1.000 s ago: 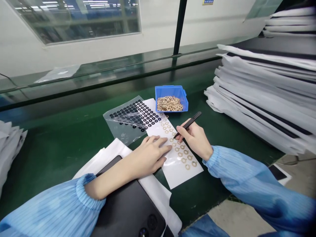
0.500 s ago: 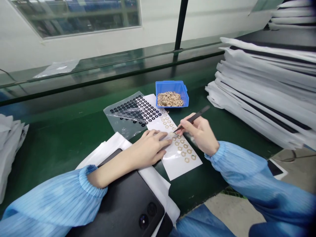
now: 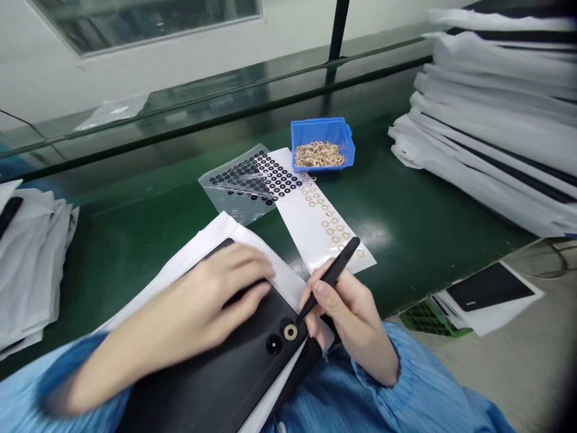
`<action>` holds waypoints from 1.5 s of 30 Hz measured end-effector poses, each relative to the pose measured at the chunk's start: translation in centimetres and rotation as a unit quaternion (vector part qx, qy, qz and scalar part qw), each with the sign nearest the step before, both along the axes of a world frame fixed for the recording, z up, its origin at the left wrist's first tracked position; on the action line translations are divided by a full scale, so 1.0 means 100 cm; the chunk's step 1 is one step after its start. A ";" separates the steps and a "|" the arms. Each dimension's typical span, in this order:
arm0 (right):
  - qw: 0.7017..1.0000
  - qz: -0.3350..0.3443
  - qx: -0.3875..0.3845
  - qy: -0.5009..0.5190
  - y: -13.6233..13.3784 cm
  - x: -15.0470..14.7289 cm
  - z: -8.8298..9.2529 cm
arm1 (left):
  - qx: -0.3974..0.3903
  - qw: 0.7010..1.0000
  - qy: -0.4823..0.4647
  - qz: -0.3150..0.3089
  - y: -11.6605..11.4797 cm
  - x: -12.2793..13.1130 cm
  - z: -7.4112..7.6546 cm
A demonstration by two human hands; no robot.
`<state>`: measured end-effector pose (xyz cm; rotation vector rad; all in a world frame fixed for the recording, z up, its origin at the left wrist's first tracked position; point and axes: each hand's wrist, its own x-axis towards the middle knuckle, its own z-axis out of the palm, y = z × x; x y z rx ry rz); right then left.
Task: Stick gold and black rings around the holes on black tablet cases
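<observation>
Head view, near to far. Directly under my left hand lay a matte black smartphone back [image 3: 180, 376], resting on a white sheet [image 3: 241, 240]. Both hands had just moved off the paper strip and onto this phone. The left hand [image 3: 202, 304], blurred, lay open across the phone with its fingers gently curved, apparently steadying it. The right hand [image 3: 351, 322], in a pale blue pleated sleeve [image 3: 387, 388], was closed in a pen grip on slim black tweezers [image 3: 332, 275]. Just left of that hand, the tweezer tip met a gold-coloured metal ring [image 3: 291, 332] on a round dark camera housing [image 3: 285, 325]. I could not tell whether the tips still pinched the ring. In the earlier views, the rings lay on the strip and in the bin; now this one sat on the phone, beside a round black lens [image 3: 273, 344].

Beyond the fingertips lay a white backing strip [image 3: 311, 231] carrying more gold rings [image 3: 332, 225]. Farther from the hand were a clear plastic sheet [image 3: 232, 207] dotted with small black rings [image 3: 270, 177] and a blue plastic bin [image 3: 315, 129] of loose gold rings [image 3: 319, 154]. Past the right hand stood a stack of white flat packets [image 3: 487, 114] on a green bench mat [image 3: 396, 270].
</observation>
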<state>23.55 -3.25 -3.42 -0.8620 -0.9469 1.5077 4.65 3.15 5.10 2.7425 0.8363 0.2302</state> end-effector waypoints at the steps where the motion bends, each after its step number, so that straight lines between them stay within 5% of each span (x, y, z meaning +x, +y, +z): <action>1: 1.000 -0.004 0.000 -0.007 0.001 -0.002 -0.001 | -0.004 1.000 0.017 -0.004 -0.014 -0.008 0.004; 6: 0.999 -0.035 0.008 -0.025 0.000 -0.005 -0.003 | 0.045 0.996 0.058 -0.058 -0.053 -0.020 -0.002; 10: 0.998 -0.043 0.024 -0.046 -0.002 -0.007 -0.003 | 0.116 0.989 0.058 -0.068 -0.056 -0.020 -0.019; 15: 0.996 -0.055 0.037 -0.053 -0.003 -0.009 -0.004 | 0.112 0.990 0.061 -0.057 -0.059 -0.026 -0.031; 38: 0.992 -0.054 0.061 -0.098 -0.005 -0.007 -0.003 | 0.119 0.987 0.072 -0.075 -0.055 -0.023 -0.026; 45: 0.977 -0.063 0.150 -0.139 -0.008 -0.005 -0.004 | 0.093 0.993 0.070 -0.037 -0.059 -0.020 -0.023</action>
